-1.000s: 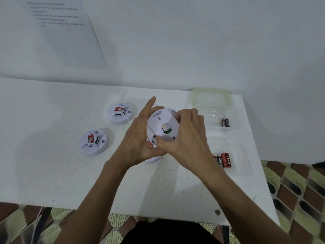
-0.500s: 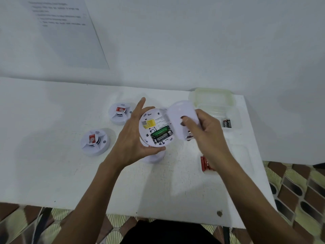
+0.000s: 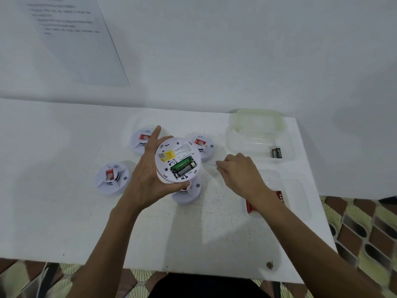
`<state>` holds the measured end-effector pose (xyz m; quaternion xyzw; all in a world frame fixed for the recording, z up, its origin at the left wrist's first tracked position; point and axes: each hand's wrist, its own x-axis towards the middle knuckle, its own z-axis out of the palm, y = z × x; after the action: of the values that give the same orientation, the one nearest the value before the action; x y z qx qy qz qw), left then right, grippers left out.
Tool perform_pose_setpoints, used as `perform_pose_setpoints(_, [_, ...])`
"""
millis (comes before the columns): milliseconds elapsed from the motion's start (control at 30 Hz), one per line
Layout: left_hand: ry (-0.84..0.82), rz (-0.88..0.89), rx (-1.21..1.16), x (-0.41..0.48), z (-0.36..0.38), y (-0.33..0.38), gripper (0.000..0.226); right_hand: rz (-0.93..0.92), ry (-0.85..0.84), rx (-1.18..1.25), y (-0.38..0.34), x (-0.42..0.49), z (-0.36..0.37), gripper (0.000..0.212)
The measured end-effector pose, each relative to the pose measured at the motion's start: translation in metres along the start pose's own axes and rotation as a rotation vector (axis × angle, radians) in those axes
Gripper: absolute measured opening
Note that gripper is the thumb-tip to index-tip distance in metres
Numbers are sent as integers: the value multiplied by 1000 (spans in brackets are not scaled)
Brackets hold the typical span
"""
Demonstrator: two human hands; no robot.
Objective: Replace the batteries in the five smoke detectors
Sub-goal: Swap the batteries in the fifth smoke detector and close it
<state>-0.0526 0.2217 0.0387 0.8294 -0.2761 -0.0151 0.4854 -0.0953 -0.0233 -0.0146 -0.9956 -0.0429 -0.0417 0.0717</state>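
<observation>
- The left hand grips the open detector, back upward, above the middle of the table.
- The right hand hovers low at its three o'clock, fingers bent; whether it holds anything, I cannot tell.
- Best keep the detector level, then fetch red batteries from four o'clock, matching the polarity marks.

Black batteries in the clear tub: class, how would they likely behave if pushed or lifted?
Cylinders lying sideways, the black batteries would probably roll. They look rigid, likely heavy for size. The clear tub wall should contain them.
</observation>
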Motion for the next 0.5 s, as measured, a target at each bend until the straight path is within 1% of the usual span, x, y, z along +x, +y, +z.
perform_pose_setpoints(33, [-1, 0, -9, 1, 0, 2, 116, -32, -13, -109, 0, 0, 8, 19])
perform_pose_setpoints(100, [7, 7, -5, 1, 1, 7, 109, -49, -68, -227, 0, -1, 18, 19])
perform_pose_setpoints(167, [12, 24, 3, 1, 1, 10, 105, -48, -114, -241, 2, -3, 24, 22])
perform_pose_setpoints(300, [17, 16, -11, 1, 2, 8, 103, -47, -190, -183, 5, -6, 24, 31])
perform_pose_setpoints(367, [20, 19, -2, 2, 2, 6, 100, -5, -143, -31, 0, -8, 14, 33])
perform_pose_setpoints(433, [25, 15, -1, 1, 3, 7, 99, 113, -20, 278, -10, -11, -5, 28])
perform_pose_setpoints(500, [33, 16, -1, 1, 4, 8, 100, 220, 98, 571, -25, -15, -29, 16])
